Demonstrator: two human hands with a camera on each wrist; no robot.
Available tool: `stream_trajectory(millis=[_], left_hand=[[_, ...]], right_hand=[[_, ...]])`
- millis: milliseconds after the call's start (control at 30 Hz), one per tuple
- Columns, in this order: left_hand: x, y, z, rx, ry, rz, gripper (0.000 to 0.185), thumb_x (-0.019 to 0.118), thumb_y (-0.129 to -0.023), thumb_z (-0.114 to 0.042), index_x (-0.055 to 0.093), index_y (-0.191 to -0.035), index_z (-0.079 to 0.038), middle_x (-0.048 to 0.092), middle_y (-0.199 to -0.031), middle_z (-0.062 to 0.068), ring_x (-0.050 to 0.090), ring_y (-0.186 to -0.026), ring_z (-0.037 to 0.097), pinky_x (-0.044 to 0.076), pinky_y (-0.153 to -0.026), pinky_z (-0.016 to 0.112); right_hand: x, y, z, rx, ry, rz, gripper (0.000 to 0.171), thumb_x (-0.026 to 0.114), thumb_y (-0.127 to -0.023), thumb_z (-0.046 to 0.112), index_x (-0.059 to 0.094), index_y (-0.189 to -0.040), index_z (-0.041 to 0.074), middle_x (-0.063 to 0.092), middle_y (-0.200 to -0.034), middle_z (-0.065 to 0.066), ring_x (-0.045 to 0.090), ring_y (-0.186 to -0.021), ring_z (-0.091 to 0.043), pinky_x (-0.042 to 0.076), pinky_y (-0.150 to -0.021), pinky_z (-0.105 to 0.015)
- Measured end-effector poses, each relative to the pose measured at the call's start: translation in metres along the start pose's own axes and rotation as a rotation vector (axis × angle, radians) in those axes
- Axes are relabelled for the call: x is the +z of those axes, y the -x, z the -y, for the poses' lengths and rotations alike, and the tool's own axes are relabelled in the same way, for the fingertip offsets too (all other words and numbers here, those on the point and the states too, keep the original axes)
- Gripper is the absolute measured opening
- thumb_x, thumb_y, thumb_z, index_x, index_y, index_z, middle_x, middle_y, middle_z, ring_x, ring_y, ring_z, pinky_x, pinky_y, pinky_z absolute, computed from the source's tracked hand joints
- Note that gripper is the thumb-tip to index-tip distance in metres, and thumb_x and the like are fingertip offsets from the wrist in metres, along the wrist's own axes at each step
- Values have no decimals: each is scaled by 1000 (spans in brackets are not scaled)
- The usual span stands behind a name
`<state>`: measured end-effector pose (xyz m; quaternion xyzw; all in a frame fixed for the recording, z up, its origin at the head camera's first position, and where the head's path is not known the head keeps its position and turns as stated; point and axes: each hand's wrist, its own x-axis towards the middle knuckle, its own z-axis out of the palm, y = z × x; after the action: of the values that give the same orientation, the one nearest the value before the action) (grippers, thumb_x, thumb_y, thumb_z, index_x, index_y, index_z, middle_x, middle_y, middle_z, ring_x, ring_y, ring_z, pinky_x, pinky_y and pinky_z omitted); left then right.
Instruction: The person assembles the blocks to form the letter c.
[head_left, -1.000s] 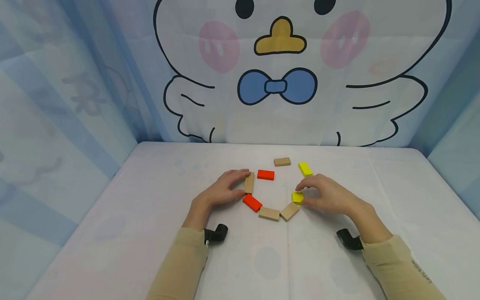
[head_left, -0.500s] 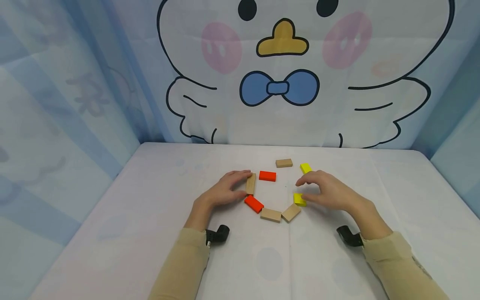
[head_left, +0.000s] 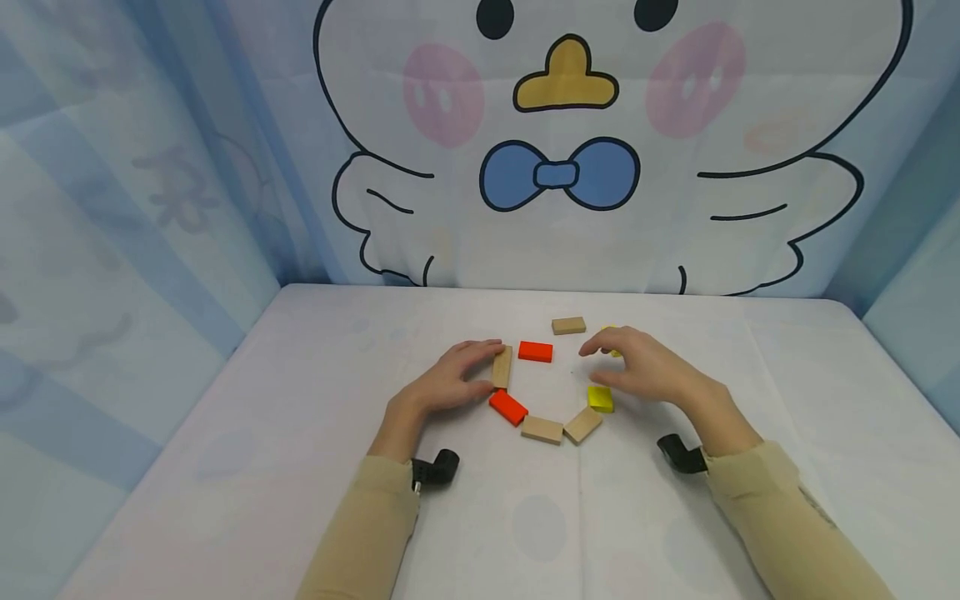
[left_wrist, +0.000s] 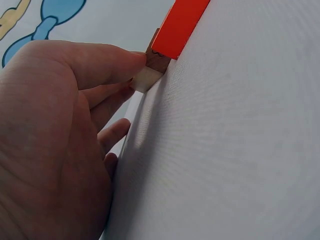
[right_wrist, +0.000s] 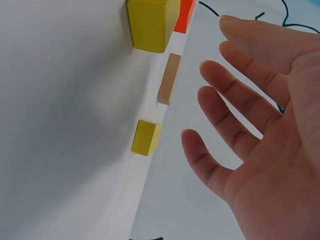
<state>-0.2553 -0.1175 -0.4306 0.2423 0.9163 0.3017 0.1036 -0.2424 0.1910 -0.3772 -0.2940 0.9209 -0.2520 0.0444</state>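
Observation:
My left hand (head_left: 442, 379) pinches an upright-lying wooden block (head_left: 502, 368) between thumb and fingers, one at each end. In the left wrist view the thumb presses the wooden block (left_wrist: 150, 70) beside a red block (left_wrist: 181, 27). From there a curved row runs round: a red block (head_left: 508, 407), two wooden blocks (head_left: 542, 430) and a yellow block (head_left: 600, 399) at the right end. My right hand (head_left: 651, 364) hovers above the table with fingers spread and holds nothing. Behind its fingers a second yellow block (head_left: 617, 353) is mostly hidden; the right wrist view shows this yellow block (right_wrist: 145, 137) whole.
Inside the curve's far side lies a loose red block (head_left: 535, 352). Farther back is a loose wooden block (head_left: 568, 326). All stand on a white-covered table (head_left: 465, 517), with a printed cloth (head_left: 558, 242) hanging behind its far edge.
My right hand has let go of the near yellow block, lifted off it and moved away from me and slightly left. The yellow block stays at the row's end. The left hand keeps its place.

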Motion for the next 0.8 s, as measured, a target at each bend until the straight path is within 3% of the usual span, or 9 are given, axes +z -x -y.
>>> stream_trajectory(millis=[567, 800], left_hand=[[-2, 1, 0, -14, 10, 9, 58, 57, -90, -28, 37, -144, -28, 30, -149, -11, 19, -136, 18, 22, -107, 45], [-2, 2, -1, -7, 22, 3, 58, 58, -89, -27, 38, -143, -26, 30, -148, -9, 19, -137, 21, 22, -107, 48]], right_hand=[[-1, -33, 10, 38, 17, 17, 38, 69, -85, 17, 61, -121, 8, 57, -123, -6, 49, -111, -28, 42, -92, -47], [1, -43, 14, 15, 12, 23, 39, 69, -85, 16, 60, -121, 6, 58, -122, -7, 50, -110, -28, 43, -92, -46]])
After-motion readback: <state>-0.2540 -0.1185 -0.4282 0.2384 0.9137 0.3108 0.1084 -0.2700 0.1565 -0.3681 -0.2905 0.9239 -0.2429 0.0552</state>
